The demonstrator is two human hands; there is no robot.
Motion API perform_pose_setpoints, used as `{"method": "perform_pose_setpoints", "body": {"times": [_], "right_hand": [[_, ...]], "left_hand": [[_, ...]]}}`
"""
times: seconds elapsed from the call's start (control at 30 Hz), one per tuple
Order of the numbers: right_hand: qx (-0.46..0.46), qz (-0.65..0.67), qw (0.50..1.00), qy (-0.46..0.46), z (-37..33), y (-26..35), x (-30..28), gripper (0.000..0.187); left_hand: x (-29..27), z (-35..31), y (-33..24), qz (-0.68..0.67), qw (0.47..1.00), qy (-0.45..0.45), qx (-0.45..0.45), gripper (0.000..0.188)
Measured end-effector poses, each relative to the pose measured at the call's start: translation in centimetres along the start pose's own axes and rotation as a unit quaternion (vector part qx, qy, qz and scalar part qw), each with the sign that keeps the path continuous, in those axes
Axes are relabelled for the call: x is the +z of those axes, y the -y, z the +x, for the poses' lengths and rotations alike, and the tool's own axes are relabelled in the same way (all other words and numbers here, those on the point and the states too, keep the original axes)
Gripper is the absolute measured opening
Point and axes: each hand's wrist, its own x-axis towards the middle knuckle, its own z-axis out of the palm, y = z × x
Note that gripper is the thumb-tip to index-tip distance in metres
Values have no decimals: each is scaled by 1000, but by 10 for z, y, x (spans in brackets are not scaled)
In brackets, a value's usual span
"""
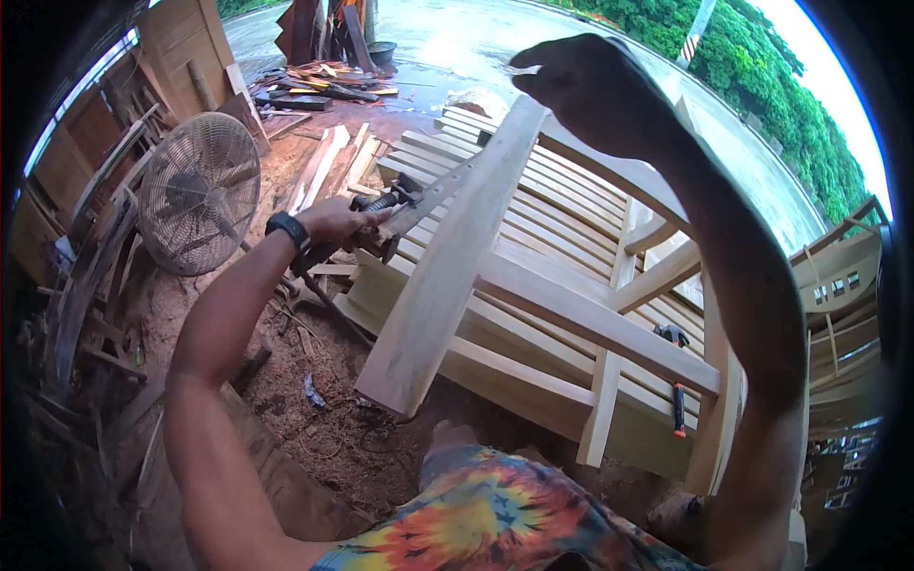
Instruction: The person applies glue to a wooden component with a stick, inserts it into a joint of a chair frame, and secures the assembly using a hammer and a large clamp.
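My left hand (335, 222), with a dark watch on its wrist, is closed around the screw end of a metal bar clamp (405, 214). The clamp's bar runs away from me behind a wide pale wooden board (457, 271), which stands at a slant across a slatted wooden frame (562, 228). Over the board's far end, my right hand (595, 90) is raised in shadow. Its fingers and thumb are apart at the tips, and I see nothing in it. A hammer (678, 409) with a black and orange handle rests among the frame's rails, below my right forearm.
A round wire-caged fan (200, 193) stands at the left, near stacked dark wood pieces (81, 276). Scrap boards (324, 167) lie on the sawdust-covered ground beyond it. Curved wooden furniture (843, 285) stands at the right. A paved road (457, 43) runs past the far side.
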Motion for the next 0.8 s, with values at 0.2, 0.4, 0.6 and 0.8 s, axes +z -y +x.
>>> {"method": "perform_pose_setpoints", "body": {"times": [0.2,0.4,0.6,0.8], "right_hand": [[-32,18,999,25,9,27,19,28],[1,-34,998,61,-48,38,-33,28],[-23,-75,995,68,-134,32,-116,36],[107,-177,972,112,-204,74,-148,38]], "left_hand": [[-14,-10,-28,69,994,71,45,66],[18,10,32,3,991,96,91,43],[60,18,61,133,986,39,93,49],[103,66,182,120,984,29,127,45]]}}
